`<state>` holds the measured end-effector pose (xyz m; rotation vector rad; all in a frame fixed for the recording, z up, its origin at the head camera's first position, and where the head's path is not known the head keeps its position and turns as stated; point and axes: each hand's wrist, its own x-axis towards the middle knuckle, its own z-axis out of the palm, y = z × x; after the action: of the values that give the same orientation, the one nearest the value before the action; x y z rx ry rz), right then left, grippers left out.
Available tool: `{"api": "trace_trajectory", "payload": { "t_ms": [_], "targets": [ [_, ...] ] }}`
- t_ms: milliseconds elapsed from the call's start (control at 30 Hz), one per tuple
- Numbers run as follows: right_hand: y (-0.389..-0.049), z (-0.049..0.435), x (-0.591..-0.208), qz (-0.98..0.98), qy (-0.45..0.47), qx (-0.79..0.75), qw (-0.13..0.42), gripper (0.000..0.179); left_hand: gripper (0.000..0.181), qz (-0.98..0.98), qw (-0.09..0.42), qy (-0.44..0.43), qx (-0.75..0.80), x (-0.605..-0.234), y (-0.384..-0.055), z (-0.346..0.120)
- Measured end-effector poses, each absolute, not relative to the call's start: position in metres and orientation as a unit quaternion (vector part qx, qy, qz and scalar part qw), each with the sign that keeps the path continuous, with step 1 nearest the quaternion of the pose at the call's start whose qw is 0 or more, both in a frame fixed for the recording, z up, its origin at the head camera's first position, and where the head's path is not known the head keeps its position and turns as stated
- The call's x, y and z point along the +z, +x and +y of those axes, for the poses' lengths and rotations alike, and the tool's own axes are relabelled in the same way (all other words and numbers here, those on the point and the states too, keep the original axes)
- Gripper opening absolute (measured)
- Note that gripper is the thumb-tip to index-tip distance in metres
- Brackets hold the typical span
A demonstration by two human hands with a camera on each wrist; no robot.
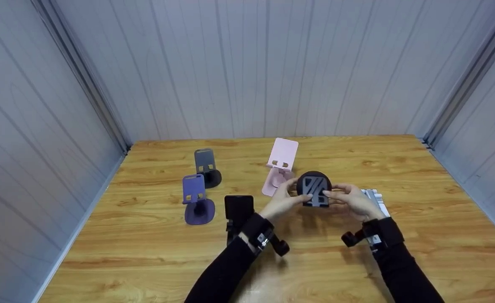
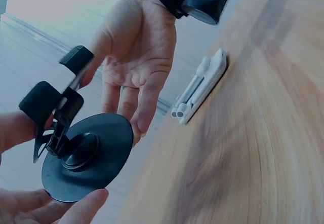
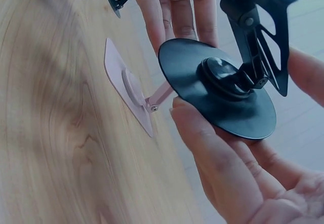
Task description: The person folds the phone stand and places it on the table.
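Observation:
Both hands hold a black phone stand (image 1: 313, 187) above the table, its cradle plate with slanted cutouts in front of the round base. My left hand (image 1: 284, 200) grips it from the left, thumb on the plate and fingers at the base. From the other side my right hand (image 1: 352, 201) grips it likewise. In the right wrist view, the right fingers (image 3: 217, 158) press the rim of the disc base (image 3: 217, 87). The left wrist view shows the hinged arm (image 2: 63, 127) folded between plate and base. Behind the right hand lies a white folded stand (image 1: 375, 195), partly covered.
A pink stand (image 1: 283, 153) stands just behind the left hand. Farther left are a grey stand (image 1: 205, 160) and a purple stand (image 1: 194, 187). Another black stand (image 1: 239, 208) is beside the left wrist, partly hidden by it. Panel walls (image 1: 247, 71) enclose the wooden table (image 1: 146, 252).

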<state>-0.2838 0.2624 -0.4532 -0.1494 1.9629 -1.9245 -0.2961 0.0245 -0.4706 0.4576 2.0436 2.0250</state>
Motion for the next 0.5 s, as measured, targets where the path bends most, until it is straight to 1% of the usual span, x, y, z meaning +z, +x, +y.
{"api": "trace_trajectory", "payload": {
  "t_ms": [367,433,500],
  "targets": [
    [-0.2850,0.2647,-0.4555,0.706,-0.076,-0.679,0.188,0.055,0.050,0.680,0.109,0.190,0.699,-0.4730,-0.2967,0.0240],
    [-0.2853,0.2652,-0.4558,0.712,-0.074,-0.674,0.186,0.055,0.051,0.682,0.108,0.187,0.699,-0.4736,-0.2973,0.0248],
    [-0.2854,0.2655,-0.4560,0.719,-0.072,-0.667,0.183,0.059,0.051,0.688,0.103,0.181,0.695,-0.4744,-0.2980,0.0260]
  ]
}}
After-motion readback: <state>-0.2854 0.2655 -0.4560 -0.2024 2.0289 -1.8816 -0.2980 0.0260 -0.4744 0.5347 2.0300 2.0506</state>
